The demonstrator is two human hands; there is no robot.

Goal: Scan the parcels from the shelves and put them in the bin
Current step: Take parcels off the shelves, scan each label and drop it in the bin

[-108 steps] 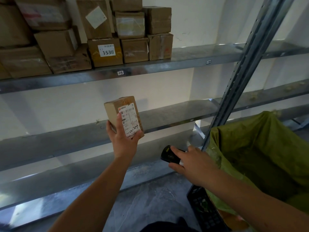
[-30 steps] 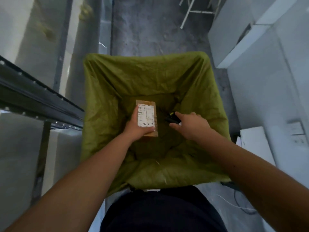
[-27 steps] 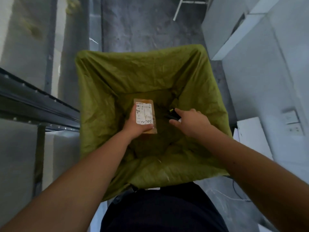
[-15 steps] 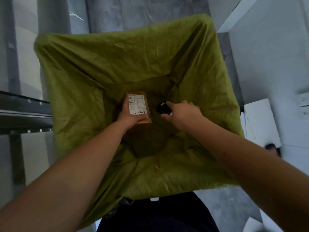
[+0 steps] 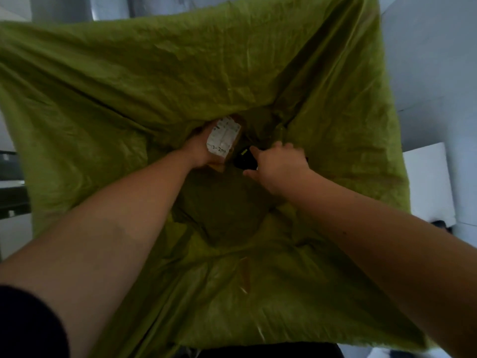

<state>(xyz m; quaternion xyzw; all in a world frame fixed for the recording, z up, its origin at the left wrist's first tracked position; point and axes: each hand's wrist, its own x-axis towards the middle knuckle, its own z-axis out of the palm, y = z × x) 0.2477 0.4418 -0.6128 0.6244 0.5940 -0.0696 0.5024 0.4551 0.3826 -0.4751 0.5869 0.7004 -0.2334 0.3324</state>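
Note:
A bin lined with a green bag (image 5: 103,104) fills almost the whole view from above. Deep inside it, near the bottom, my left hand (image 5: 197,148) grips a small brown cardboard parcel (image 5: 224,137) with a white label facing up. The parcel is tilted and half hidden by the hand. Just to its right, my right hand (image 5: 280,165) holds a black handheld scanner (image 5: 244,159), its head close to the parcel. Both forearms reach down into the bag.
The dark bottom of the bag (image 5: 222,210) lies below the hands. A white box (image 5: 426,184) stands outside the bin at the right. A dark metal shelf frame (image 5: 10,182) shows at the left edge. Grey floor runs along the top.
Since the shelf, I turned to the bin with the parcel. Over the last second both hands sank deeper into the bag and the view came much closer; the parcel tilted.

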